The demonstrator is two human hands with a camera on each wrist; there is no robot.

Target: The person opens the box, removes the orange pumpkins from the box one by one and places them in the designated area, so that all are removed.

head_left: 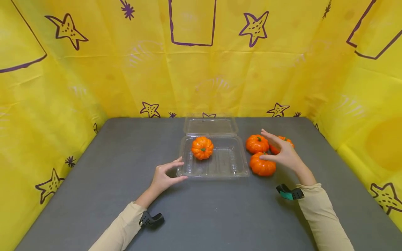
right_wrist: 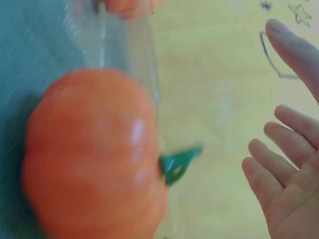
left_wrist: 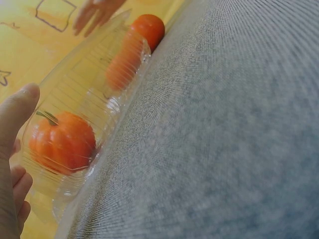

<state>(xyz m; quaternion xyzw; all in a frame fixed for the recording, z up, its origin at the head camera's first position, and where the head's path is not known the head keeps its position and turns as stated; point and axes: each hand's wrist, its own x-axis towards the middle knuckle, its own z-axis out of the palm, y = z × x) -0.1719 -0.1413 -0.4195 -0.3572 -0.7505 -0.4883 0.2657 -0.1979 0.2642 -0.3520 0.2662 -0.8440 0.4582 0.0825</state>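
Note:
A clear plastic clamshell container (head_left: 220, 174) lies with its lid (head_left: 210, 126) folded back. One small orange pumpkin (head_left: 202, 148) sits in its left part. At the container's front left corner, my left hand (head_left: 163, 177) holds the edge between thumb and fingers. My right hand (head_left: 287, 155) hovers over a group of pumpkins on the right, thumb and fingers spread and holding nothing. The nearest of these is the front pumpkin (head_left: 262, 165); behind it are a back left pumpkin (head_left: 255, 143) and a back right pumpkin (head_left: 284, 140), partly hidden by the hand. In the right wrist view, a green-stemmed pumpkin (right_wrist: 94, 154) is apart from the fingers.
The grey tabletop (head_left: 201, 216) stretches around the container. Yellow cloth (head_left: 125, 69) printed with stars encloses the table at the back and both sides. A dark band with a bracket (head_left: 152, 219) is worn on the left wrist, another band (head_left: 290, 192) on the right.

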